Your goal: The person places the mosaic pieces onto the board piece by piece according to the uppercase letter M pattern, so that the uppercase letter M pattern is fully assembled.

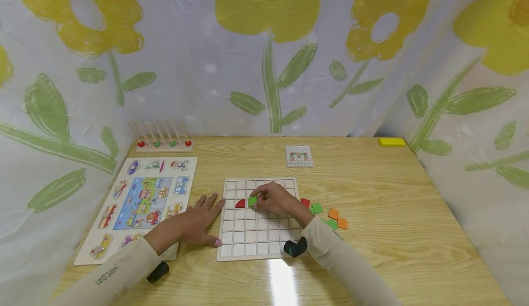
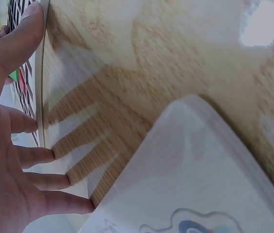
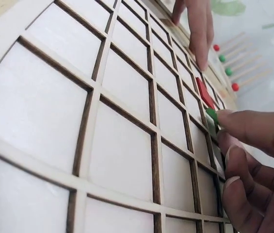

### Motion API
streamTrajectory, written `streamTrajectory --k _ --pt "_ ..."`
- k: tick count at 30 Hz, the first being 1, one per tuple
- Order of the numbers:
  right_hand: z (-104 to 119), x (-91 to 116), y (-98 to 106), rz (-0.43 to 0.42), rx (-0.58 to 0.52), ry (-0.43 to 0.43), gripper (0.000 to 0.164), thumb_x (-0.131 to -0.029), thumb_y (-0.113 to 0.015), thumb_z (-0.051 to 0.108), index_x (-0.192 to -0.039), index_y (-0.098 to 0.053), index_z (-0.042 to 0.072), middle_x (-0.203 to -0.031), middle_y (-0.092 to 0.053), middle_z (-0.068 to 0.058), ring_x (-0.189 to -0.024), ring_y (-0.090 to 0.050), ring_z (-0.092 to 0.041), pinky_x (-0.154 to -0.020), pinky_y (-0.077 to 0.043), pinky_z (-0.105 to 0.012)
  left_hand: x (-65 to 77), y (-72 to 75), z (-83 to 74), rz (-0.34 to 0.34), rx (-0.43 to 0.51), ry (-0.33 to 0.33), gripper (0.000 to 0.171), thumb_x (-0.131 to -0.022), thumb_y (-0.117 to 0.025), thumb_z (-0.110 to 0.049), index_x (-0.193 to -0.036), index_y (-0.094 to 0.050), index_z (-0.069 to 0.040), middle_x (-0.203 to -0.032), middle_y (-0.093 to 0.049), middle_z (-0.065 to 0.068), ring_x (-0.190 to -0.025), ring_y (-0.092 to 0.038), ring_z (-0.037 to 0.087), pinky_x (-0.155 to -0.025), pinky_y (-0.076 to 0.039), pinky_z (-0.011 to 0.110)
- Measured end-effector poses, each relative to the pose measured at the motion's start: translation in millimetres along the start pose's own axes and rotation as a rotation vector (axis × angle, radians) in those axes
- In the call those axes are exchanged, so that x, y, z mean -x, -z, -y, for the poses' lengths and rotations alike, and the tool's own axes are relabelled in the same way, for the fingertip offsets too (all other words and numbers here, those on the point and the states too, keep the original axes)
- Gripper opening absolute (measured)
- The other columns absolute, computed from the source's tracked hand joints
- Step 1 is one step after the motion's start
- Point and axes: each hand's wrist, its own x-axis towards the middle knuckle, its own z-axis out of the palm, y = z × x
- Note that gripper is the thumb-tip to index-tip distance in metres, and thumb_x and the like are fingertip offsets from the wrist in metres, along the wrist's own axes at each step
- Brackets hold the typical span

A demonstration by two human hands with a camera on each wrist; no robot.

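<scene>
The table (image 1: 380, 255) (glossy, with a bright reflection) bears a grid (image 1: 250, 237) under the right fingers (image 1: 262, 189), tiles (image 1: 316, 208) to their right, a puzzle (image 1: 142, 203) beside the left fingers (image 1: 210, 200). Beyond them sit a rack (image 1: 165, 148), card (image 1: 299, 156) and block (image 1: 392, 142).

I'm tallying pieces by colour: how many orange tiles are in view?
2: an orange tile right of the grid, a second tile just nearer the camera; the right sleeve may hide more.
</scene>
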Motion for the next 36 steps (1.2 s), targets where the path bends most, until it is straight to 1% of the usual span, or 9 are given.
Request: streamTrajectory --k 3,7,13,17,23,29,36 --pt "-0.2 -1.4 -1.3 0.004 -0.005 -0.016 0.029 -0.089 -0.078 0.014 -0.117 -0.074 0.01 -0.079 -0.066 0.004 -0.074 -0.054 -0.009 -0.073 -0.045 -0.025 1.0 0.5 -1.0 -0.001 -0.005 0.004 0.114 -0.082 -0.07 -0.066 -0.161 -0.016 -0.005 -0.166 -0.008 0.027 -0.149 -0.01 0.056 -0.107 -0.024 0.077" --pt "-0.1 -3.3 -2.6 0.007 0.002 -0.028 0.029 -0.088 -0.079 0.014 -0.116 -0.074 0.011 -0.076 -0.063 0.005 -0.071 -0.051 -0.009 -0.072 -0.043 -0.026 1.8 1.2 -2.1 0.0 -0.004 0.007 0.114 -0.082 -0.07 -0.066 -0.161 -0.016 -0.005 -0.166 -0.009 0.027 -0.149 -0.011 0.056 -0.106 -0.025 0.077" --pt "0.9 -4.8 -3.6 0.002 0.012 -0.021 0.029 -0.087 -0.079 0.013 -0.115 -0.074 0.01 -0.074 -0.063 0.006 -0.067 -0.051 -0.007 -0.071 -0.044 -0.025 1.4 0.9 -0.9 0.002 -0.005 0.004 0.114 -0.082 -0.07 -0.066 -0.161 -0.016 -0.006 -0.166 -0.008 0.027 -0.149 -0.01 0.056 -0.107 -0.025 0.077" --pt "1.6 -5.3 -4.5 -0.002 0.023 -0.038 0.029 -0.086 -0.08 0.013 -0.114 -0.074 0.011 -0.075 -0.063 0.006 -0.068 -0.052 -0.007 -0.072 -0.044 -0.025 1.8 1.2 -0.7 0.003 0.001 0.002 0.113 -0.083 -0.07 -0.066 -0.162 -0.016 -0.006 -0.166 -0.007 0.027 -0.149 -0.009 0.056 -0.107 -0.024 0.077" --pt "3.5 -4.8 -4.9 -0.005 0.061 -0.05 0.024 -0.087 -0.079 0.012 -0.11 -0.075 0.012 -0.076 -0.063 0.006 -0.068 -0.052 -0.007 -0.069 -0.043 -0.023 2.1 0.5 -0.6 -0.003 0.011 -0.001 0.113 -0.082 -0.071 -0.065 -0.161 -0.016 -0.006 -0.166 -0.008 0.027 -0.149 -0.01 0.056 -0.107 -0.024 0.077" --pt "5.0 -3.2 -4.2 0.0 0.055 -0.056 0.023 -0.087 -0.079 0.011 -0.11 -0.075 0.011 -0.077 -0.064 0.004 -0.068 -0.051 -0.008 -0.067 -0.043 -0.022 -0.4 -1.9 1.8 -0.002 -0.001 0.003 0.113 -0.082 -0.07 -0.066 -0.162 -0.016 -0.007 -0.166 -0.007 0.026 -0.15 -0.009 0.055 -0.107 -0.023 0.077" --pt "4.5 -3.6 -3.9 -0.006 0.082 -0.066 0.024 -0.087 -0.08 0.016 -0.11 -0.075 0.013 -0.079 -0.064 0.006 -0.07 -0.053 -0.007 -0.068 -0.044 -0.023 -2.0 -3.9 4.8 -0.01 0.002 0.003 0.113 -0.082 -0.071 -0.065 -0.162 -0.016 -0.007 -0.166 -0.008 0.026 -0.15 -0.009 0.055 -0.107 -0.024 0.077"
